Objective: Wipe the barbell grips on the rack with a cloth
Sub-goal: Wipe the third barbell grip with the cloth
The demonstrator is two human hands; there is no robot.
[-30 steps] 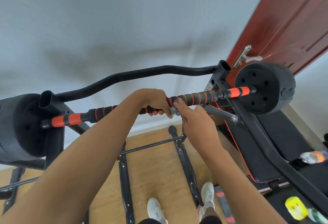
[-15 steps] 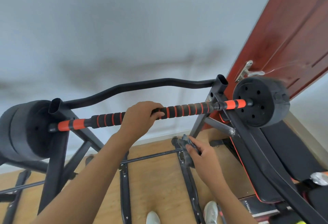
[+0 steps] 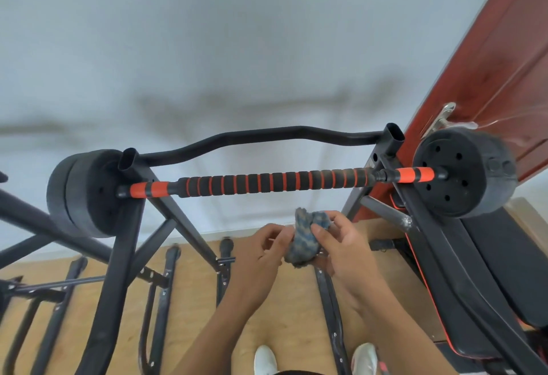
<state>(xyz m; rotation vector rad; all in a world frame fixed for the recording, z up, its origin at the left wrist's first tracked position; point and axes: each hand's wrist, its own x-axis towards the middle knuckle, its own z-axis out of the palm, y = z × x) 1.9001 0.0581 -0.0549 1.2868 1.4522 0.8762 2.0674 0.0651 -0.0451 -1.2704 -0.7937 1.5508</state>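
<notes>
The barbell (image 3: 275, 182) lies across the rack (image 3: 118, 256) with its long axis running from side to side, and its foam grip, black with orange rings, fills the middle part between the two uprights. Both hands are below the barbell and apart from it, not touching it. The cloth (image 3: 305, 238), a small blue-grey bundle, is held between them, just under the right half of the grip. The right hand (image 3: 347, 250) has its fingers and thumb curled around the cloth; the left hand (image 3: 261, 253) pinches the cloth's left edge with its fingertips. The right hand is the nearer one to the barbell, so in my judgement the coming move is upward, to bring the cloth again onto the grip. Compared with half a second ago, the left hand has let go of the barbell, which it was gripping near the middle, and has come down to join the right hand on the cloth. The whole grip is now uncovered. The cloth is also a little higher, closer to the barbell than it was.
</notes>
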